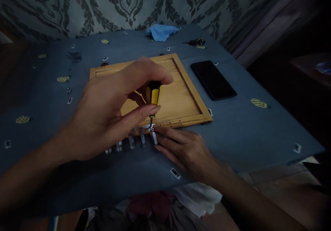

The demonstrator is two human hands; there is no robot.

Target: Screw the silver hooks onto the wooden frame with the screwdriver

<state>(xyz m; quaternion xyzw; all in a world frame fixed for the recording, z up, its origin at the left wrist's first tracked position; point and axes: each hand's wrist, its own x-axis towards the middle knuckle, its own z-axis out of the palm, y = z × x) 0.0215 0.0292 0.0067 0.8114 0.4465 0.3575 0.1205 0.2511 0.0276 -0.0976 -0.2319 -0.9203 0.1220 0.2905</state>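
Observation:
A small screwdriver (pixel 154 94) with a yellow and black handle stands almost upright in my left hand (pixel 103 103), thumb and forefinger around it. Its tip meets a metal hook (pixel 154 137) on the near edge of a framed wooden panel (pixel 168 86). The fingers of my right hand (pixel 186 148) press against that hook from the right. Several similar metal hooks (pixel 131 142) hang in a row along the edge to the left, partly behind my left hand. Small dark holes (pixel 170 123) dot the edge on the right side.
To the panel's right lies a black phone (pixel 213 79). A blue cloth (pixel 161 32) and a dark tool (pixel 197 41) rest at the back of the table (pixel 245 131). Small metal pieces (pixel 68 90) and a dark bundle (pixel 74 56) are on the left. A patterned curtain (pixel 113 6) hangs behind.

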